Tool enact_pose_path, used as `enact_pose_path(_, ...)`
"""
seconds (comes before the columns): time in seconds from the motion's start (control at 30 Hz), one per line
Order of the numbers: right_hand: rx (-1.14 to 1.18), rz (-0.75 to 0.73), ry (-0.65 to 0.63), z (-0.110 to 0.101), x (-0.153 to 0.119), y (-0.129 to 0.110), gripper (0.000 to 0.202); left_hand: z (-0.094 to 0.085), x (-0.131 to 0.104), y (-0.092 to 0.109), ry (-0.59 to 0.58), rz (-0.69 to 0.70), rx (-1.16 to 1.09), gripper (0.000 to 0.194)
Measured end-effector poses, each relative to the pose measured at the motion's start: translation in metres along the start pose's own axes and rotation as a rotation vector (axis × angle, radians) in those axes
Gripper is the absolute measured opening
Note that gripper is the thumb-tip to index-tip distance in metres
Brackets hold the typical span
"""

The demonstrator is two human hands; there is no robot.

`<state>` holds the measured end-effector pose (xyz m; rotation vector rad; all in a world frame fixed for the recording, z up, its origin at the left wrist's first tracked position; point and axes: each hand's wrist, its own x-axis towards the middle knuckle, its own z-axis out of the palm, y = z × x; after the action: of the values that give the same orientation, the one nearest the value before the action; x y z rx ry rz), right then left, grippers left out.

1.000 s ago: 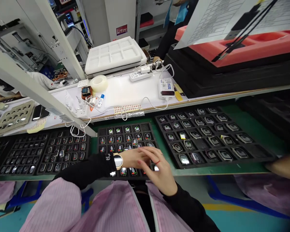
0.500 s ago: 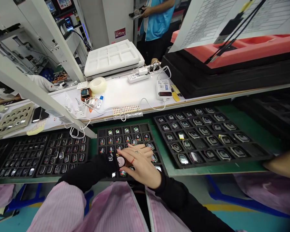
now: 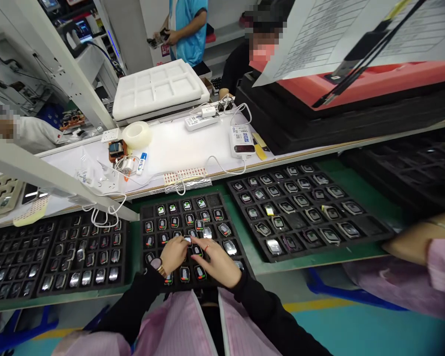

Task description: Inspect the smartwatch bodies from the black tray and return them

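A black foam tray [image 3: 215, 199] in front of me holds rows of square smartwatch bodies, several with lit screens. Over its middle, my left hand [image 3: 173, 255] has its fingers bent together around a small smartwatch [image 3: 188, 239], mostly hidden by the fingertips. My right hand [image 3: 218, 264] comes in from the other side, its index fingertip at that watch and its thumb held apart below. A round-faced wristwatch [image 3: 156, 264] is on my left wrist. Near my right hand, a watch body with a bright reflection [image 3: 230, 247] lies in its slot.
Another watch tray [image 3: 300, 217] lies to the right, with a co-worker's arm [image 3: 422, 242] beside its near corner. More trays [image 3: 83, 252] stand at the left. A shelf behind carries a white charger box [image 3: 242, 141], a tape roll [image 3: 137, 134], cables and a white post [image 3: 77, 193].
My hands, overlapping before, have separated; the left fingers now show, bent at a small watch. The view has shifted, and another person has come into sight behind the shelf.
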<state>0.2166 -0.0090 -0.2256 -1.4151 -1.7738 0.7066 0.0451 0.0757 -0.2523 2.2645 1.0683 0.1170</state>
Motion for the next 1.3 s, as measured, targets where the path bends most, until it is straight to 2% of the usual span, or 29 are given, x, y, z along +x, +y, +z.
enact_pose_path(0.17, -0.164, 0.171, 0.101, 0.019, 0.007, 0.078, 0.04, -0.005, -0.004, -0.047, 0.134, -0.179, -0.069, 0.027)
enact_pose_path(0.33, -0.311, 0.207, 0.067, 0.037, 0.035, 0.115, 0.061, -0.008, 0.012, -0.085, 0.307, -0.304, -0.097, 0.031)
enact_pose_path(0.4, -0.361, 0.207, 0.021, 0.04, 0.044, 0.122, 0.07, -0.013, 0.022, -0.097, 0.359, -0.334, -0.084, 0.032)
enact_pose_path(0.5, -0.399, 0.193, -0.089, 0.039, 0.053, 0.126, 0.072, -0.024, 0.038, -0.11, 0.416, -0.375, -0.048, 0.036)
enact_pose_path(0.57, -0.4, 0.174, -0.134, 0.032, 0.06, 0.124, 0.069, -0.032, 0.051, -0.115, 0.394, -0.399, -0.008, 0.041)
enact_pose_path(0.63, -0.399, 0.197, -0.125, 0.023, 0.071, 0.122, 0.062, -0.038, 0.064, -0.116, 0.326, -0.41, 0.023, 0.045)
enact_pose_path(0.7, -0.423, 0.318, -0.107, 0.014, 0.089, 0.122, 0.053, -0.041, 0.078, -0.116, 0.263, -0.414, 0.034, 0.047)
enact_pose_path(0.8, -0.486, 0.543, -0.125, 0.004, 0.12, 0.129, 0.04, -0.038, 0.096, -0.114, 0.238, -0.439, 0.027, 0.048)
enact_pose_path(0.9, -0.524, 0.65, -0.154, 0.004, 0.145, 0.14, 0.033, -0.031, 0.109, -0.111, 0.233, -0.518, 0.026, 0.053)
enact_pose_path(1.1, -0.552, 0.785, -0.208, 0.014, 0.168, 0.149, 0.026, -0.025, 0.12, -0.11, 0.241, -0.638, -0.051, 0.063)
enact_pose_path(1.3, -0.529, 0.862, -0.212, 0.015, 0.18, 0.15, 0.033, -0.034, 0.107, -0.124, 0.205, -0.513, -0.184, 0.065)
